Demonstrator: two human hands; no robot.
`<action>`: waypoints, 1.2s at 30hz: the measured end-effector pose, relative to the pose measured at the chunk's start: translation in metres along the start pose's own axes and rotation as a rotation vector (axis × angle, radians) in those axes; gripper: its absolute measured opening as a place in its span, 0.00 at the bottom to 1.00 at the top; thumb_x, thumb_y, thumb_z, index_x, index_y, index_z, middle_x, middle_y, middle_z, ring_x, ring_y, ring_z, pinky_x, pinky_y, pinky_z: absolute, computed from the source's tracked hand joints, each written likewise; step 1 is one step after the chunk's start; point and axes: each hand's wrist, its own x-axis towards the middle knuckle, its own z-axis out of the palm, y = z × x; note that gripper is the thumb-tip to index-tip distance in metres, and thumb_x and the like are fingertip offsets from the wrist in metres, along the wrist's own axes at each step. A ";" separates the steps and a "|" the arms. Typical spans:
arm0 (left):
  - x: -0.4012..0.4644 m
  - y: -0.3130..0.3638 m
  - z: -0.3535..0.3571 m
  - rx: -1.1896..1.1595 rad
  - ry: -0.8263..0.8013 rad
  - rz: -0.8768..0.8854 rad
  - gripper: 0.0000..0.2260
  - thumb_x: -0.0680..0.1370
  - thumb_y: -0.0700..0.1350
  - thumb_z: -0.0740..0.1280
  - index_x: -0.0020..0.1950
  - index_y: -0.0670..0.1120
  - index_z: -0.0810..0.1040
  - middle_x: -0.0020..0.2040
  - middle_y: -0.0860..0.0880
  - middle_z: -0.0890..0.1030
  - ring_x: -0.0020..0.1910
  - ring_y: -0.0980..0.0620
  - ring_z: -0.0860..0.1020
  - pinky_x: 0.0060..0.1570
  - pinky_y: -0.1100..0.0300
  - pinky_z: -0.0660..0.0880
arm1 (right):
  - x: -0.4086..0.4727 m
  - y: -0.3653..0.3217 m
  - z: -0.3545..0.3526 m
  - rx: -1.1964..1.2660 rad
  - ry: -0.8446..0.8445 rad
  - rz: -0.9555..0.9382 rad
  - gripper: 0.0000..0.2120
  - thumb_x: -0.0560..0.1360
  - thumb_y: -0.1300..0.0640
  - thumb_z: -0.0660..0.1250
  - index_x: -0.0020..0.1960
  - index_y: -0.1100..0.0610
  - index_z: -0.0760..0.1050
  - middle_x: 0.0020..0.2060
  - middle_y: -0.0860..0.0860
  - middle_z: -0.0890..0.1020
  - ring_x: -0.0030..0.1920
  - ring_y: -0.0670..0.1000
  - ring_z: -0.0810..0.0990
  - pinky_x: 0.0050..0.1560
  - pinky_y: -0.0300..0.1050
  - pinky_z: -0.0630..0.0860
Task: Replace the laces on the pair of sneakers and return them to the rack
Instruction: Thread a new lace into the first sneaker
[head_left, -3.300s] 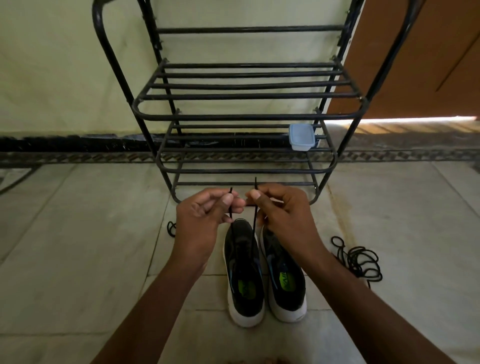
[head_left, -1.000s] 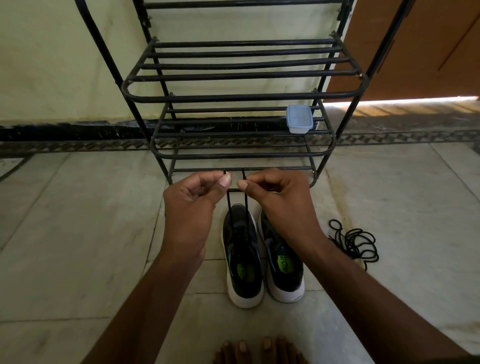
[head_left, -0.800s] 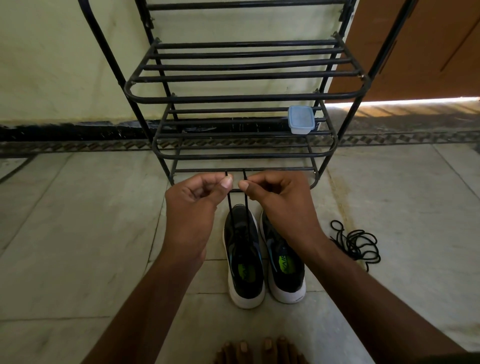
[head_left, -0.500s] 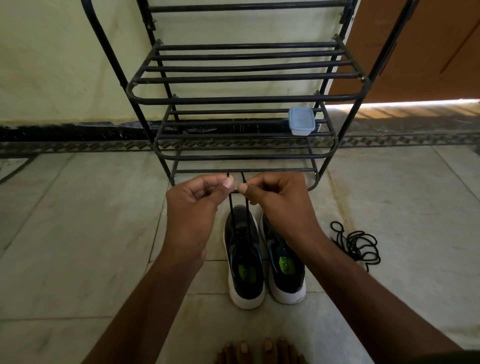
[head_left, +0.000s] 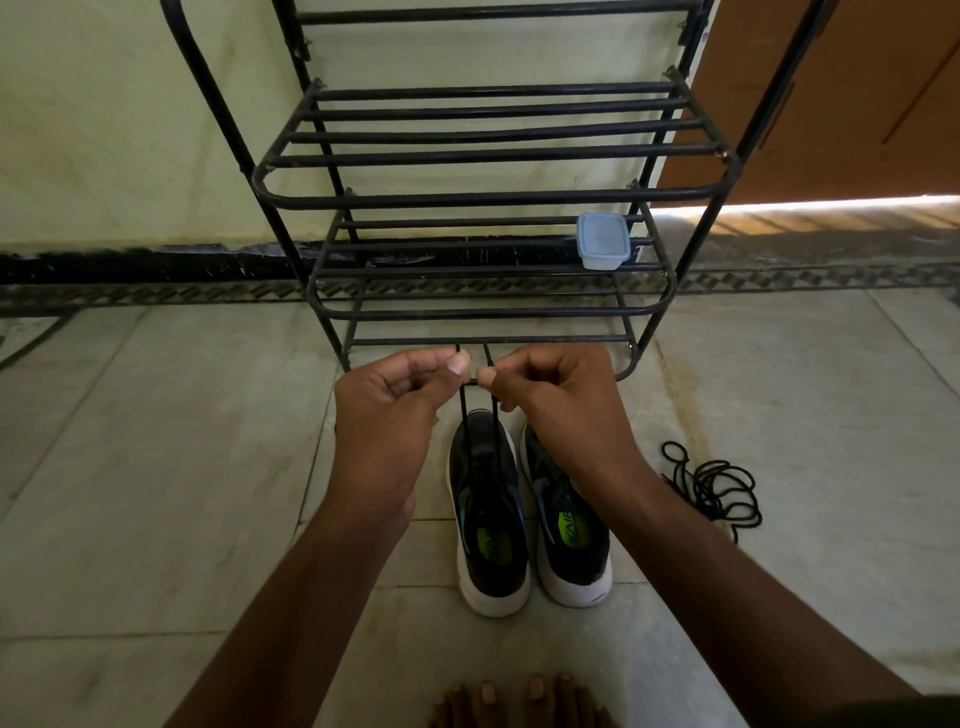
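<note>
Two black sneakers with white soles stand side by side on the floor, the left sneaker (head_left: 491, 525) and the right sneaker (head_left: 569, 540). A black lace (head_left: 464, 410) runs up in two strands from the left sneaker's front. My left hand (head_left: 389, 410) pinches one strand near its end. My right hand (head_left: 561, 400) pinches the other strand, close beside the left hand, above the toes. A black metal rack (head_left: 488, 197) stands just behind the shoes.
A loose pile of black lace (head_left: 714, 486) lies on the floor right of the shoes. A small lidded plastic box (head_left: 602, 241) sits on the rack's lower shelf at the right. A wall and a brown door (head_left: 841, 93) are behind. My toes (head_left: 514, 701) show at the bottom edge.
My hands have come closer together over the left sneaker, holding the two lace ends level. The view has tilted down a little, so my toes show.
</note>
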 end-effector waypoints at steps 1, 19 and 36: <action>0.000 0.000 0.000 -0.002 0.000 -0.003 0.04 0.76 0.43 0.75 0.50 0.49 0.87 0.45 0.54 0.88 0.45 0.60 0.84 0.44 0.60 0.74 | 0.000 0.000 0.000 0.002 -0.001 0.000 0.07 0.76 0.57 0.74 0.40 0.55 0.86 0.30 0.51 0.83 0.35 0.53 0.82 0.39 0.39 0.78; 0.001 -0.005 -0.001 0.006 -0.017 -0.002 0.06 0.77 0.45 0.75 0.53 0.48 0.86 0.48 0.53 0.88 0.52 0.55 0.84 0.47 0.57 0.74 | 0.001 0.004 -0.003 0.028 -0.014 -0.027 0.06 0.76 0.57 0.74 0.41 0.56 0.86 0.32 0.53 0.84 0.37 0.55 0.83 0.42 0.44 0.80; 0.043 -0.167 -0.034 0.679 -0.432 -0.146 0.17 0.71 0.49 0.81 0.57 0.58 0.81 0.56 0.55 0.82 0.57 0.60 0.80 0.57 0.61 0.77 | 0.003 0.139 -0.015 -0.654 -0.313 0.062 0.11 0.75 0.57 0.74 0.57 0.53 0.85 0.46 0.45 0.78 0.45 0.41 0.76 0.47 0.25 0.68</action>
